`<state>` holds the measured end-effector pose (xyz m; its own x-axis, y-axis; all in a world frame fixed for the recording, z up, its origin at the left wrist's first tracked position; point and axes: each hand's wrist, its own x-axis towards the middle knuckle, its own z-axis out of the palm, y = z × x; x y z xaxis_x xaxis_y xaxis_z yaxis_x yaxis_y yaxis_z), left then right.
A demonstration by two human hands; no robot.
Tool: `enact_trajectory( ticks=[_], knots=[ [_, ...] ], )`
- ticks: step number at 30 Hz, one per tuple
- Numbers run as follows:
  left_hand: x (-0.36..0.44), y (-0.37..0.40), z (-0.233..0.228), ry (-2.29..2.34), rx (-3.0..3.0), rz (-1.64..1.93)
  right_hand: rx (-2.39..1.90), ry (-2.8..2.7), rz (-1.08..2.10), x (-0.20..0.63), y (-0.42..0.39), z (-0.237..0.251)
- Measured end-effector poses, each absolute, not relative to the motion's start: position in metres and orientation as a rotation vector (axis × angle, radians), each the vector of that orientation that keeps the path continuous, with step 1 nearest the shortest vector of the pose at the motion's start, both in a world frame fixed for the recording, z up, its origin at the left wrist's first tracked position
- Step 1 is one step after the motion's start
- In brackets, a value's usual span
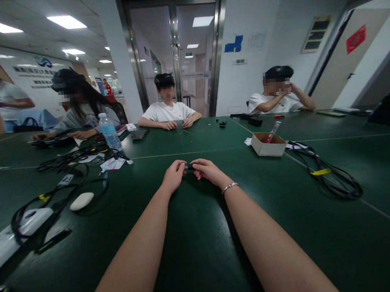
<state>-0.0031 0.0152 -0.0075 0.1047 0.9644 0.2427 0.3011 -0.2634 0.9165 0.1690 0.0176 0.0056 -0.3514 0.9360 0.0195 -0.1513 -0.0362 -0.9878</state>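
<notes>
Over the middle of the green table, my left hand and my right hand meet at a small black piece with a silver end, which resembles a USB plug. The fingers of my left hand pinch its silver end. My right hand grips the black end between thumb and fingers, and a silver bangle circles that wrist. Much of the piece is covered by fingertips, so whether it is one part or two joined parts is unclear.
Left on the green table lie tangled black cables, a white mouse, paper scraps and a water bottle. A small cardboard box and coiled cable lie right. Several people sit opposite.
</notes>
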Motion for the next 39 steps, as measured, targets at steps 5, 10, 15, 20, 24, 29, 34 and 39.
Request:
enact_trajectory(
  ticks=[5,10,15,20,24,29,34,39],
  knots=[
    [-0.005,0.014,-0.007,1.228,1.709,1.234,-0.916,-1.337,1.539,0.169,0.017,0.006],
    [-0.005,0.010,-0.002,1.234,1.726,1.241,-0.925,-1.331,1.539,0.169,0.017,0.007],
    [-0.005,0.009,0.000,1.228,1.737,1.256,-0.926,-1.334,1.544,0.169,0.017,0.007],
    [-0.005,0.011,-0.001,1.238,1.721,1.225,-0.926,-1.330,1.549,0.170,0.017,0.008],
    [-0.004,0.012,-0.002,1.239,1.705,1.162,-0.926,-1.339,1.539,0.169,0.016,0.008],
    [-0.003,0.010,0.001,1.218,1.707,1.209,-0.932,-1.347,1.531,0.168,0.015,0.010],
    [-0.004,0.009,0.001,1.210,1.700,1.227,-0.934,-1.345,1.535,0.168,0.016,0.010],
    [-0.005,0.009,0.002,1.183,1.741,1.245,-0.932,-1.354,1.530,0.168,0.017,0.008]
  ],
)
